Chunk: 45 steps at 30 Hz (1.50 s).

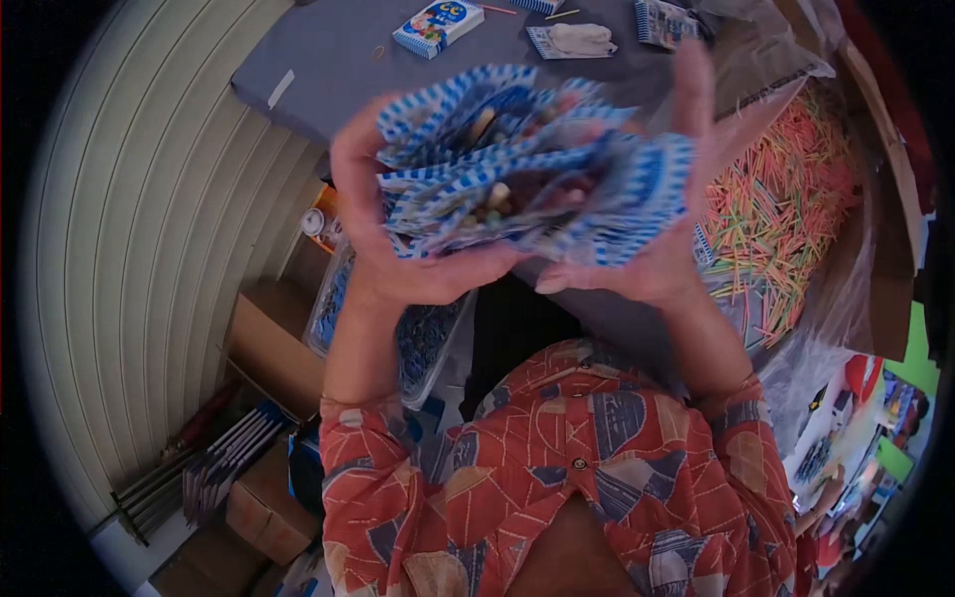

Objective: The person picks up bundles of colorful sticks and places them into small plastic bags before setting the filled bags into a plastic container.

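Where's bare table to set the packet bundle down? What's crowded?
Free: the grey table between its taped left edge and the small blue box, down to the bundle of striped packets held in the left hand and right hand. Crowded: the far edge with loose packets, and the right side, filled by the heap of coloured sticks.

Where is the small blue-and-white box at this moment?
Head view, top centre: the blue-and-white box lies on the grey table, left of a loose packet, beyond the striped packets that the left hand and right hand hold.
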Tool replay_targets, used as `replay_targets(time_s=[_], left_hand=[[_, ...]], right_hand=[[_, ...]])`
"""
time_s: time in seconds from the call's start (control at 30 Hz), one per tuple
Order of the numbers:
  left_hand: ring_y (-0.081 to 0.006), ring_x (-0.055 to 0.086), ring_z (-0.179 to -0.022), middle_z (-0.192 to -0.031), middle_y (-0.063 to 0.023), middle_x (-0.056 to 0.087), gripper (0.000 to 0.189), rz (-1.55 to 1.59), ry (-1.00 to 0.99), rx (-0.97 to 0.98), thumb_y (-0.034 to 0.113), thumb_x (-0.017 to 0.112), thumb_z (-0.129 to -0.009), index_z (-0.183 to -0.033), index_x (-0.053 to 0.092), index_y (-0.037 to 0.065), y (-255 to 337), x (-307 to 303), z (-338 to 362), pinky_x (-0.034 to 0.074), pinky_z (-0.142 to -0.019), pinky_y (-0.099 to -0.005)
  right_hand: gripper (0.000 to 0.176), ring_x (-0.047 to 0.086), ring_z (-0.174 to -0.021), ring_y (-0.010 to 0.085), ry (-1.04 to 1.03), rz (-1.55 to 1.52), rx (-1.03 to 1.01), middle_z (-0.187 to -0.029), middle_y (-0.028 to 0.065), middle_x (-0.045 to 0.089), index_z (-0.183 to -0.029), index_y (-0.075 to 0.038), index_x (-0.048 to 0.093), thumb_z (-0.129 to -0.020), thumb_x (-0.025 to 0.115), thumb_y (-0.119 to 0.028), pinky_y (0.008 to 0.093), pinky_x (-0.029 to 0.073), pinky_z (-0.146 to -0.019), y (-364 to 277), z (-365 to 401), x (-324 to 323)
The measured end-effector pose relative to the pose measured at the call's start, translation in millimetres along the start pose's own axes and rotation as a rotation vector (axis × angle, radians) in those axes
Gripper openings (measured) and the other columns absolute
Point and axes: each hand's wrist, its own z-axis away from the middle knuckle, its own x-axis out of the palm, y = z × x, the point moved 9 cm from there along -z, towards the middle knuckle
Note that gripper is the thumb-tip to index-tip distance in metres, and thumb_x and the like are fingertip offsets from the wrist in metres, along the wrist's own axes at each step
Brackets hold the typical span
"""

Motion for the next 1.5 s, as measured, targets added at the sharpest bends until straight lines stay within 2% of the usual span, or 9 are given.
replay_targets(time_s=[0.13, 0.27, 0.5, 0.73, 0.8, 0.9, 1.23, 1.3, 1.5], left_hand=[[-0.0279, 0.045, -0.134, -0.156, -0.0149, 0.025, 0.127, 0.416, -0.049, -0.296, 0.015, 0.096, -0.055, -0.155, 0.017, 0.007, -15.9, 4.4, -34.3, 0.043, -0.109, -0.0430], [-0.0273, 0.054, -0.127, -0.138, -0.0143, 0.054, 0.116, -0.191, -0.333, -0.270, 0.023, 0.095, -0.055, -0.151, 0.032, 0.008, -88.5, 4.6, -1.6, 0.041, -0.109, -0.0410], [-0.0209, 0.060, -0.118, -0.128, -0.0134, 0.062, 0.097, -0.117, -0.298, -0.293, 0.014, 0.094, -0.056, -0.140, 0.048, 0.000, -103.7, -1.6, -1.8, 0.046, -0.103, -0.0351], [-0.0234, 0.066, -0.111, -0.125, -0.0131, 0.064, 0.086, 0.029, -0.222, -0.399, 0.015, 0.093, -0.061, -0.136, 0.053, 0.002, -117.0, -9.2, -5.1, 0.050, -0.098, -0.0348], [-0.0255, 0.066, -0.109, -0.129, -0.0154, 0.062, 0.087, 0.094, -0.273, -0.094, 0.015, 0.093, -0.061, -0.137, 0.052, 0.002, -90.8, -18.3, -24.1, 0.051, -0.096, -0.0359], [-0.0300, 0.059, -0.122, -0.135, -0.0166, 0.058, 0.103, -0.053, -0.276, -0.216, 0.028, 0.096, -0.054, -0.141, 0.048, 0.003, -109.9, -22.3, -6.4, 0.045, -0.105, -0.0421], [-0.0309, 0.054, -0.127, -0.137, -0.0168, 0.055, 0.133, -0.190, -0.231, -0.289, 0.037, 0.099, -0.046, -0.152, 0.026, 0.005, -96.5, -50.0, -10.8, 0.039, -0.111, -0.0417], [-0.0309, 0.055, -0.127, -0.136, -0.0169, 0.056, 0.133, -0.220, -0.210, -0.266, 0.036, 0.099, -0.047, -0.153, 0.026, 0.005, -92.6, -44.7, -13.2, 0.040, -0.110, -0.0416], [-0.0322, 0.058, -0.122, -0.131, -0.0177, 0.059, 0.125, -0.204, -0.238, -0.225, 0.039, 0.097, -0.049, -0.149, 0.031, 0.004, -85.6, -29.2, -8.6, 0.044, -0.106, -0.0416]], right_hand=[[0.141, 0.056, -0.123, 0.0299, -0.173, 0.113, -0.113, -0.143, 0.0209, 0.046, -0.155, -0.011, -0.014, -0.061, 0.091, -0.004, 0.0383, 0.052, -0.098, -15.5, -18.4, -3.1], [0.138, 0.053, -0.127, 0.0336, -0.283, 0.871, 0.019, -0.143, 0.0231, 0.046, -0.155, -0.011, -0.012, -0.063, 0.091, -0.010, 0.0409, 0.043, -0.107, 64.4, 3.6, -46.8], [0.142, 0.044, -0.135, 0.0305, -0.177, 0.513, 0.121, -0.149, 0.0208, 0.040, -0.155, -0.013, -0.014, -0.062, 0.093, -0.012, 0.0418, 0.036, -0.112, 73.5, -7.6, -71.9], [0.108, 0.051, -0.126, 0.0187, -0.139, 0.382, 0.216, -0.142, 0.0136, 0.049, -0.149, -0.006, 0.030, -0.060, 0.090, 0.002, 0.0337, 0.044, -0.105, 85.4, -27.6, -43.9], [0.097, 0.053, -0.123, 0.0158, -0.160, 0.396, 0.128, -0.138, 0.0117, 0.052, -0.144, -0.004, 0.041, -0.060, 0.090, 0.002, 0.0322, 0.045, -0.104, 82.6, -40.2, -41.8], [0.107, 0.051, -0.125, 0.0156, -0.183, 0.641, 0.582, -0.137, 0.0115, 0.052, -0.144, -0.002, 0.037, -0.055, 0.095, -0.010, 0.0322, 0.043, -0.105, 132.3, -26.7, -69.5], [0.123, 0.042, -0.137, 0.0346, -0.237, 0.887, 0.013, -0.151, 0.0152, 0.039, -0.152, -0.013, 0.028, -0.048, 0.093, -0.010, 0.0431, 0.034, -0.113, 57.8, -66.6, -32.0], [0.122, 0.044, -0.134, 0.0364, -0.472, 1.370, -0.093, -0.150, 0.0153, 0.039, -0.153, -0.021, 0.029, -0.049, 0.092, -0.009, 0.0465, 0.036, -0.110, 54.2, -70.0, -3.2], [0.106, 0.048, -0.130, 0.0376, -0.701, 1.412, -0.112, -0.148, 0.0156, 0.042, -0.147, -0.015, 0.040, -0.053, 0.087, -0.007, 0.0445, 0.042, -0.105, 66.3, -73.0, 25.2]])
